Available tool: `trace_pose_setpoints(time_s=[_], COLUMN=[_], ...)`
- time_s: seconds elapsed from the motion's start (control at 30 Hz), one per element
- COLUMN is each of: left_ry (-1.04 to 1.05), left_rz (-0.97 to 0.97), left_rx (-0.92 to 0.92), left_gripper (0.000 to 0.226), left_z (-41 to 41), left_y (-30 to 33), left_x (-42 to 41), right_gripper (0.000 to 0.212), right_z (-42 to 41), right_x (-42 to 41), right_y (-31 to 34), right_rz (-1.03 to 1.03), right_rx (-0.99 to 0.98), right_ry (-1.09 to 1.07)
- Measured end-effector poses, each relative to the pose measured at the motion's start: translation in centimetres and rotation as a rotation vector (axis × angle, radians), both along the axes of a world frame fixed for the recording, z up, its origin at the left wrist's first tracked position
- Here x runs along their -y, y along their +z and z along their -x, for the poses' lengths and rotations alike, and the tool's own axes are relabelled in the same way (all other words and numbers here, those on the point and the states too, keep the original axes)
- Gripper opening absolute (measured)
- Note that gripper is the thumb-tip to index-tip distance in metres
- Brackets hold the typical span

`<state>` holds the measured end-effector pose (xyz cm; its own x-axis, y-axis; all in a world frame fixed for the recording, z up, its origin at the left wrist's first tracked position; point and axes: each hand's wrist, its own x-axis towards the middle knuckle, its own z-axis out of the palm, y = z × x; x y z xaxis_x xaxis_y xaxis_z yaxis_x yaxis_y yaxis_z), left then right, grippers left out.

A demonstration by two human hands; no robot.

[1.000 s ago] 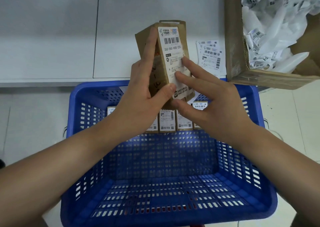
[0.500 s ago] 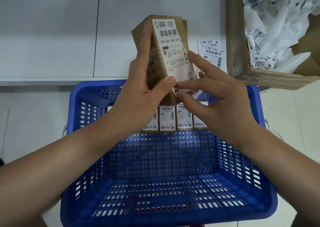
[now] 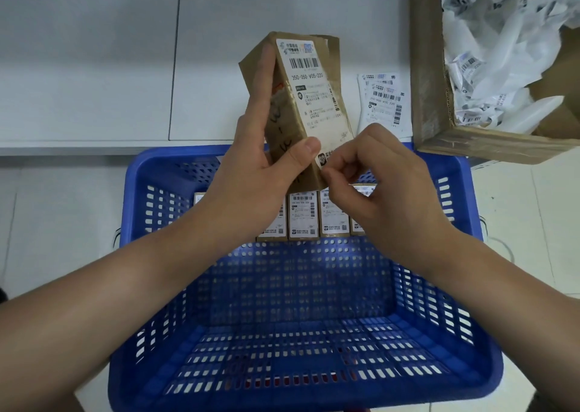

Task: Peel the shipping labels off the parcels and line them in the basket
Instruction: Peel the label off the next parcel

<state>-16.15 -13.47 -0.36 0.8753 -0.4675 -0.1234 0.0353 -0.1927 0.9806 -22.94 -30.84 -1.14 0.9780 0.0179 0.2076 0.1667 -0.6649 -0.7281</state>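
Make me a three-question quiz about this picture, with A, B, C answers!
1. Where is the cardboard box of crumpled label paper?
A. in the basket
B. on the table, far right
C. on the floor

2. What colour is the basket?
A. blue
B. red
C. green

3. What is the right hand doing?
A. resting flat
B. waving
C. pinching the label's lower corner

Answers: 1 B, it sits on the table by the right edge. 2 A, its plastic walls are blue. 3 C, its fingertips meet at the corner while the left hand grips the parcel.
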Motion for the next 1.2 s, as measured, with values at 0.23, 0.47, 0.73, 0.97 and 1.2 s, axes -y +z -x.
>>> trace_pose_setpoints(time_s=[0.23,0.47,0.73,0.97,1.2], left_ry=[0.002,0.008,-0.026,-0.016,-0.015], left_rz=[0.039,0.018,-0.005,0.042,0.047], left_rx=[-0.014,0.006,0.009,-0.039,-0.049], left_gripper=[0.095,0.093,0.09,0.091,0.089], left_z=[0.0,0.0,0.2,-0.1,0.2], left_y=[0.4,0.3,0.0,0.5,0.4], left_x=[0.0,0.1,0.1,-0.1,0.0], right_gripper=[0.006,0.002,0.006,0.009,0.012], right_z=[-0.2,-0.3,-0.2,-0.7,-0.9], right_x=[0.1,0.3,-0.2,1.0,1.4], right_y=[0.8,0.2,0.4,1.0,0.2], right_rz=[-0.16,-0.01,-0.06,-0.147,-0.065], right_rx=[0.011,0.096,-0.04,-0.123,0.011], right_ry=[-0.062,0.006,-0.01,-0.051,-0.022])
